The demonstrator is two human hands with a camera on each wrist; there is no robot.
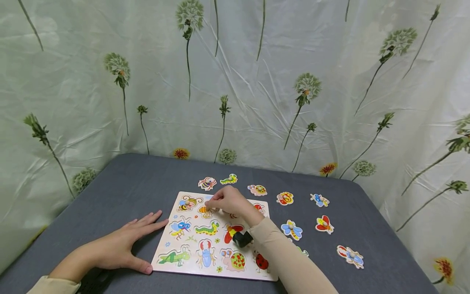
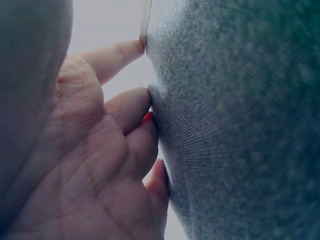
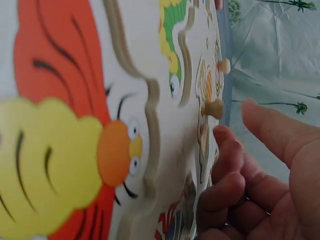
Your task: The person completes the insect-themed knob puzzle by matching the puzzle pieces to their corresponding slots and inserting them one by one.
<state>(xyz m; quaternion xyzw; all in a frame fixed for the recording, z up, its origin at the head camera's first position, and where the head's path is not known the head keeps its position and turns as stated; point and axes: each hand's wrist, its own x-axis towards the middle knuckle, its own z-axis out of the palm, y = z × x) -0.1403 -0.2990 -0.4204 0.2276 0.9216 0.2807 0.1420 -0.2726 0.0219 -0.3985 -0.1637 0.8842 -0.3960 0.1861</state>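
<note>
Fingers point(image 3: 222, 192) of my right hand point(image 1: 233, 200) were loosely bent, thumb and forefinger parted just beside the wooden knob point(image 3: 214, 108) of an orange-striped bee piece point(image 1: 205, 211), with a gap showing in the right wrist view. That piece lay in the top row of the puzzle board point(image 1: 205, 271), a little below and left of the middle of the head view; I could not tell whether it sat flush. Just to its left, in the board's upper left corner, was a smiling bee piece point(image 1: 188, 203). My left hand point(image 1: 123, 247) lay at the lower left of the frame, its fingers spread on the grey surface point(image 1: 147, 183), fingertips at the board's left edge and thumb at its lower left corner. Beyond the board were a spider piece point(image 1: 207, 183), a caterpillar piece point(image 1: 229, 179) and a snail piece point(image 1: 257, 190); toward the lower right, a red-winged piece point(image 1: 324, 224) and a beetle piece point(image 1: 350, 257). A flowered curtain point(image 1: 257, 114) filled the upper frame.
</note>
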